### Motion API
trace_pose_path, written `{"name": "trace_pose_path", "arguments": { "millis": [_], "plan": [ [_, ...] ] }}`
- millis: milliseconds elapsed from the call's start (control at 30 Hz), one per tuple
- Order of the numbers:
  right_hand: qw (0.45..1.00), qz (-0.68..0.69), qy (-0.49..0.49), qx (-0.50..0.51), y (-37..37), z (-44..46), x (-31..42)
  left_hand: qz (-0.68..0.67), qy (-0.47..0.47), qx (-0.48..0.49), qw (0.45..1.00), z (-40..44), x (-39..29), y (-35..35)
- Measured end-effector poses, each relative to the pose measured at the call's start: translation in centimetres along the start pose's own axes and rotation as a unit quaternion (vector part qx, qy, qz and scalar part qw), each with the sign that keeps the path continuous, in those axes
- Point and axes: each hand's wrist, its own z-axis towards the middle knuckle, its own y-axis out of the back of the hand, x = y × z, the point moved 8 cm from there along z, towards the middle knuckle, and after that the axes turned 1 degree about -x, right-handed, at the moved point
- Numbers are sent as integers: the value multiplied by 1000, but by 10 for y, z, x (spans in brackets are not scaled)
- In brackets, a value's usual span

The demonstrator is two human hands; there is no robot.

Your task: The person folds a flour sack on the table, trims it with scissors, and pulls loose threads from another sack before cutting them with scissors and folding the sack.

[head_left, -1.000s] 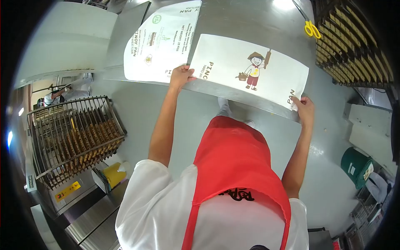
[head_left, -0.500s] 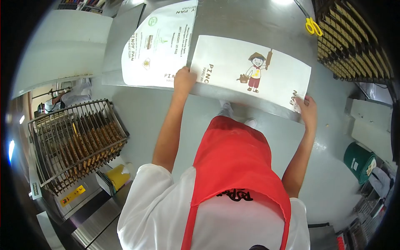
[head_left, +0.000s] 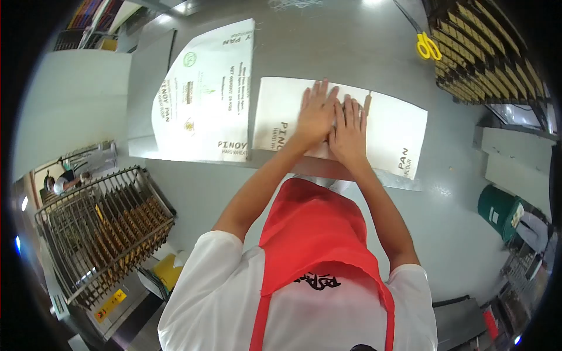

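1. The broad grey metal tabletop (head_left: pixel 316 50) carried everything within reach, and the person in a red cloth apron (head_left: pixel 313 231) stood at its near edge.
2. The white, paper-like sheet with rounded outer edge and printed lettering (head_left: pixel 205 88) lay flat on the left, apart from both hands, with a narrow strip of metal between it and its neighbour.
3. The white, roughly rectangular printed piece (head_left: pixel 395 120) lay close to the tabletop's near edge, right of the other sheet, under both hands. Whether it was folded could not be told.
4. The left hand (head_left: pixel 316 120) rested palm down on this piece, wide, its fingers extended and slightly spread; it gripped nothing.
5. The right hand (head_left: pixel 349 133) lay just beside it, likewise wide and palm down, covering much of the brown figure print. The step in hand appeared to be pressing or smoothing the piece flat.
6. Any further smoothing would have called for even pressure outward from the middle, without dragging the piece off the near edge.
7. The yellow-handled scissors (head_left: pixel 428 47) lay toward the far right, well apart from both hands.
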Motion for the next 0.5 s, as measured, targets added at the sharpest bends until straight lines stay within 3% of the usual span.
{"name": "trace_pose_path", "arguments": {
  "millis": [200, 267, 500],
  "plan": [
    [985, -162, -65, 12, 33, -2, -87, 60, 60, 10, 996, -16, 73, 37],
    [985, -142, -99, -25, 54, -10, -120, 54, 82, 4, 995, -19, 96, 42],
    [978, -183, -103, -6, 63, -18, -132, 154, 142, -28, 977, -30, 138, 60]
  ]
}}
